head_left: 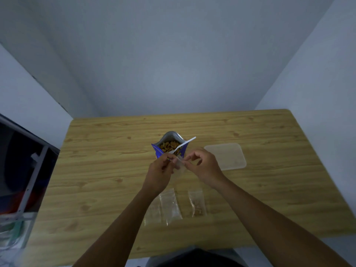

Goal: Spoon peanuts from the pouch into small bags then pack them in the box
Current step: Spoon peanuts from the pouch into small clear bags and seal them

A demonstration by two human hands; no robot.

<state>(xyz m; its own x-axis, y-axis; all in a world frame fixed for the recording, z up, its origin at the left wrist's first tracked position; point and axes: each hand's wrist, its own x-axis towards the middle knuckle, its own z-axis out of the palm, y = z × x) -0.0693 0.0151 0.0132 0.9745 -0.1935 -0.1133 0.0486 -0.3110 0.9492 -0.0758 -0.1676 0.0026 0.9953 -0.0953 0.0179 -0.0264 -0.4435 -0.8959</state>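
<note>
Nearest you lay empty small bags [168, 206], a partly filled bag [196, 202] to their right. Beyond, your left hand [160, 171] and right hand [205, 166] each pinched the mouth of a clear bag [180, 166] before the pouch [169, 146] holding the spoon [184, 145]; the box [227, 156] lay right of it.

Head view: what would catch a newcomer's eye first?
The open pouch of peanuts at mid-table, with a white spoon leaning in it. Just in front, the left hand and right hand pinch a clear bag between them. A translucent box lies to the right, flat bags nearer the person.
</note>
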